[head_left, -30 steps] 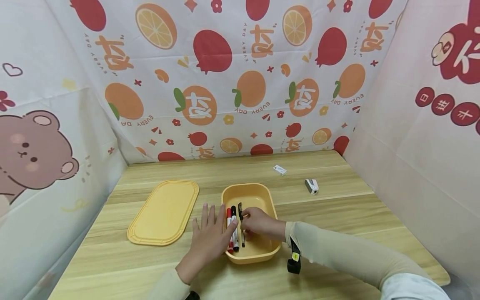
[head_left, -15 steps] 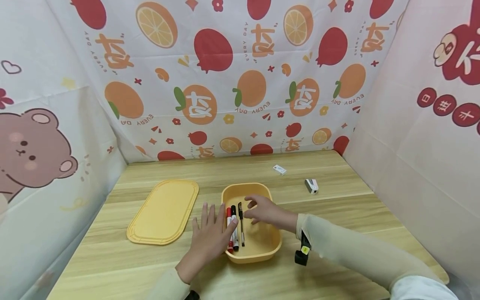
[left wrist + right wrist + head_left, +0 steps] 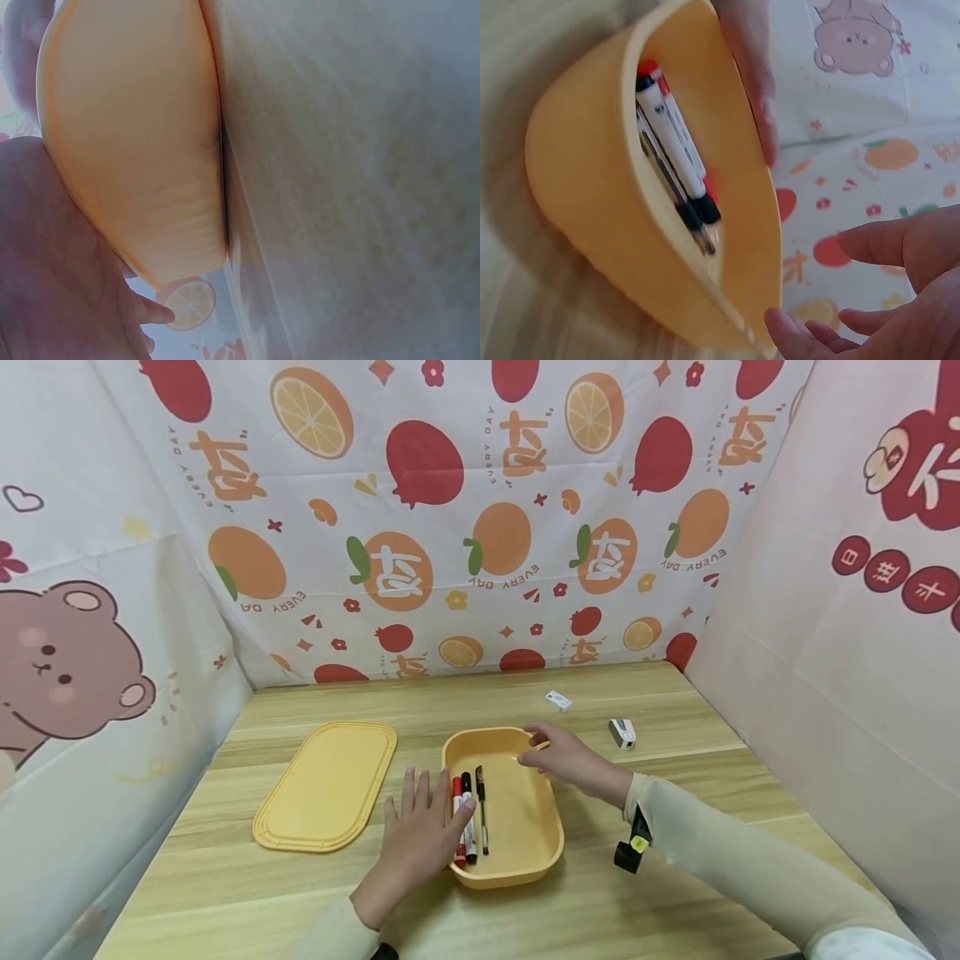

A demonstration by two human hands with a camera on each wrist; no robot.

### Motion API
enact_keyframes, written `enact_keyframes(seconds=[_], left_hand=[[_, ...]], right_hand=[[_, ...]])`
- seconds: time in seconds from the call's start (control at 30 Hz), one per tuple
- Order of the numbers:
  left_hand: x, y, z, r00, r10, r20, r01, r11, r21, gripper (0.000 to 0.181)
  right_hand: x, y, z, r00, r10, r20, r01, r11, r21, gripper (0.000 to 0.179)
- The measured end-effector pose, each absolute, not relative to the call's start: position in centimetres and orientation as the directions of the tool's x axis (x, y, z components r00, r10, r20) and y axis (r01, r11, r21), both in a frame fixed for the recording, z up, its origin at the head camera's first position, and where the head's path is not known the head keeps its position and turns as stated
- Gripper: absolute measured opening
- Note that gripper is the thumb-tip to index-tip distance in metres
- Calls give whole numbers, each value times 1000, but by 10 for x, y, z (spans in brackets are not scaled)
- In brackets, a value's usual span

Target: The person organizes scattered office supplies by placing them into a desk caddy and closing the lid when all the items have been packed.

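A yellow plastic box (image 3: 528,835) sits on the table in front of me. Along its left side lie a red marker (image 3: 457,787), a black marker (image 3: 467,785) and, slightly apart, a black gel pen (image 3: 483,810), all seen in the right wrist view too. My left hand (image 3: 420,831), fingers straight and spread, rests against the left rim and partly covers the red marker. At the far right corner of the box, my right hand (image 3: 570,762) hovers by the rim with fingers parted. The right wrist view shows nothing between thumb and fingers.
A flat yellow lid (image 3: 326,785) lies left of the box. Beyond its far right corner is a small white block (image 3: 558,699), and farther right a small grey-and-white stapler (image 3: 622,733). Printed cloths enclose the table at the back and sides.
My right hand has let go of the gel pen, leaving it beside the black marker, and moved up and right to the box's far corner. My left hand stays put.
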State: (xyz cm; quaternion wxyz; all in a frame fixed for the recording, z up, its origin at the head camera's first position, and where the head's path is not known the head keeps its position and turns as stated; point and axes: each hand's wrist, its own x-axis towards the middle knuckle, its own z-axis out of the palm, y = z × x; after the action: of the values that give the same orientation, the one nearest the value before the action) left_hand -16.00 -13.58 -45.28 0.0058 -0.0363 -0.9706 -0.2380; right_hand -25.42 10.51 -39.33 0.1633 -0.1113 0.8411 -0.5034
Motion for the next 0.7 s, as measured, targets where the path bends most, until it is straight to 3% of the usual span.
enact_keyframes(seconds=[0.7], left_hand=[[-159,-134,-451,-997,65,32,72,890,451,87]], right_hand=[[-327,209,-419,-987,-106,-122,36,593,-805,69]])
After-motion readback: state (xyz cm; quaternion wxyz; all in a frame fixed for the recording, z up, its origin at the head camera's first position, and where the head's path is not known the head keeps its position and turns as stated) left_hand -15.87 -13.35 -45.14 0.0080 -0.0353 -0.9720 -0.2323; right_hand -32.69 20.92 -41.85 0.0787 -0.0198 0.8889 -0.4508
